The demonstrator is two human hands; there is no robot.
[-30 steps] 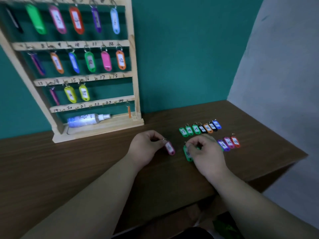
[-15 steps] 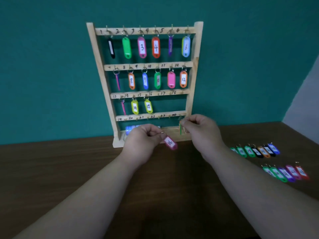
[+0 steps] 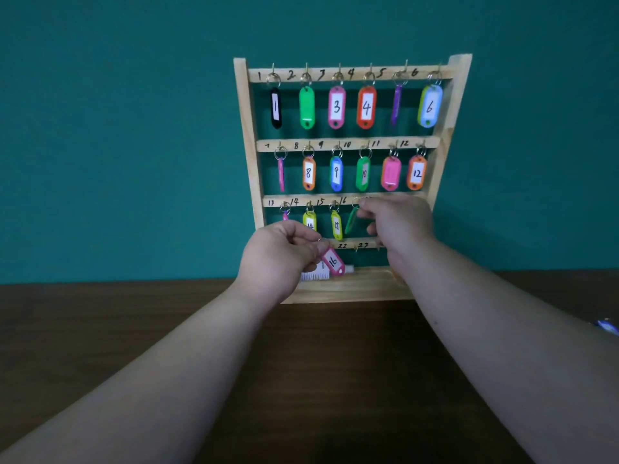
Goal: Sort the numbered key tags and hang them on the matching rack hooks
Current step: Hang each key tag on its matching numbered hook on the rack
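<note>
A wooden key rack (image 3: 243,135) stands against the teal wall with four numbered rows of hooks. Tags hang on the two upper rows and on the left three hooks of the third row. My right hand (image 3: 398,226) pinches the ring of a green tag (image 3: 351,221) up at the third row, beside the yellow tag 15 (image 3: 336,225). The green tag hangs edge-on, so its number is hidden. My left hand (image 3: 279,254) pinches the ring of a pink tag marked 16 (image 3: 333,261) in front of the bottom row.
The rack stands on a dark wooden table (image 3: 100,329). A white tube (image 3: 316,273) lies on the rack's base shelf, partly behind my left hand. A blue tag (image 3: 606,326) shows at the table's right edge. Bottom-row hooks near 22 and 23 are bare.
My right hand rose with the green tag from the rack's base to the third row. My left hand stayed low with the pink 16 tag. The view moved closer to the rack.
</note>
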